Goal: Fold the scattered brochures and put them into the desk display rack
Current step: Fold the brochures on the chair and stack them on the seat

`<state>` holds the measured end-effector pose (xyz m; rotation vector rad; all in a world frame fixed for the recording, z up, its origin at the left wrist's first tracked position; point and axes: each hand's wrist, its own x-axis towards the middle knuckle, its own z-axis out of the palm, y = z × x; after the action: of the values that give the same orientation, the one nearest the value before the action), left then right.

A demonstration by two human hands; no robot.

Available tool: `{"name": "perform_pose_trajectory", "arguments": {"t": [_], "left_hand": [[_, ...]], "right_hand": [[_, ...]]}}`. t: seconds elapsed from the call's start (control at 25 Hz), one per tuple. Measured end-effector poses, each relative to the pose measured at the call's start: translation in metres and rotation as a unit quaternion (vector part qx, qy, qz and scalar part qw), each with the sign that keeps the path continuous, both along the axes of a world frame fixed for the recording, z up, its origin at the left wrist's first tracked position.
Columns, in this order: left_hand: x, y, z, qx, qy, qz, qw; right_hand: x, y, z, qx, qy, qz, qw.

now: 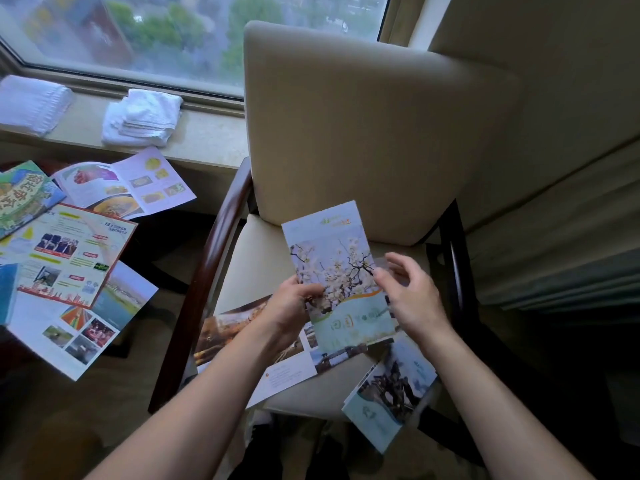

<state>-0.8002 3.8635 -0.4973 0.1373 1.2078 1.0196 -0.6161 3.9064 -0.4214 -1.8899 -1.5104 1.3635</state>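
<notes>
I had one blossom brochure [337, 271] folded and held up over the chair seat [249, 258], my left hand [291, 306] pinching its left edge with thumb on the front, while my right hand [403, 292] hovered at the right edge, fingers loosely curled and seemingly just touching the paper rather than gripping it. That was, as far as I could judge, the only piece ready. An unfolded brochure [249, 344] lay open on the seat beneath my hands, and a folded teal one [391, 389] hung over the seat's front edge. On the table [20, 344] to my left several more brochures [69, 258] were spread flat and overlapping, none folded. The display rack was nowhere in my view, so nothing looked filed yet; most of the job remained.
</notes>
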Motion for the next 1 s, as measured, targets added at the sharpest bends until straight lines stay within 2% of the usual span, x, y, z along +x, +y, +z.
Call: {"name": "perform_pose_trajectory", "arguments": {"t": [0.08, 0.16, 0.24, 0.32, 0.44, 0.52, 0.6, 0.68, 0.84, 0.92, 1.0], "left_hand": [[-0.010, -0.002, 0.000, -0.004, -0.003, -0.017, 1.000], [-0.011, -0.002, 0.001, -0.003, 0.040, -0.038, 0.998], [-0.006, -0.002, 0.002, 0.002, 0.087, -0.032, 0.996], [0.003, -0.003, 0.003, 0.015, 0.089, -0.035, 0.995], [0.016, -0.008, -0.001, 0.022, 0.142, -0.083, 0.986], [0.028, -0.017, -0.011, 0.032, 0.256, -0.161, 0.953], [0.048, -0.029, -0.024, 0.044, 0.360, -0.241, 0.900], [0.073, -0.045, -0.041, 0.067, 0.409, -0.298, 0.860], [0.122, -0.075, -0.088, 0.102, 0.369, -0.427, 0.819], [0.129, -0.085, -0.110, 0.101, 0.344, -0.451, 0.817], [0.119, -0.090, -0.131, 0.075, 0.359, -0.436, 0.822]], "right_hand": [[0.006, -0.002, -0.006, -0.043, -0.011, 0.003, 0.999], [0.004, -0.005, -0.016, -0.078, -0.014, 0.014, 0.997], [-0.001, -0.012, -0.026, -0.065, -0.018, 0.013, 0.998], [-0.005, -0.015, -0.036, -0.074, 0.011, -0.006, 0.997], [0.003, -0.022, -0.054, -0.083, 0.009, -0.051, 0.995], [0.016, -0.034, -0.067, -0.073, -0.047, -0.079, 0.993], [0.034, -0.056, -0.085, -0.073, -0.087, -0.130, 0.985], [0.053, -0.087, -0.105, -0.091, -0.103, -0.188, 0.973], [0.098, -0.144, -0.149, -0.149, -0.161, -0.253, 0.942], [0.112, -0.159, -0.175, -0.176, -0.168, -0.259, 0.935], [0.116, -0.161, -0.199, -0.189, -0.164, -0.253, 0.934]]}}
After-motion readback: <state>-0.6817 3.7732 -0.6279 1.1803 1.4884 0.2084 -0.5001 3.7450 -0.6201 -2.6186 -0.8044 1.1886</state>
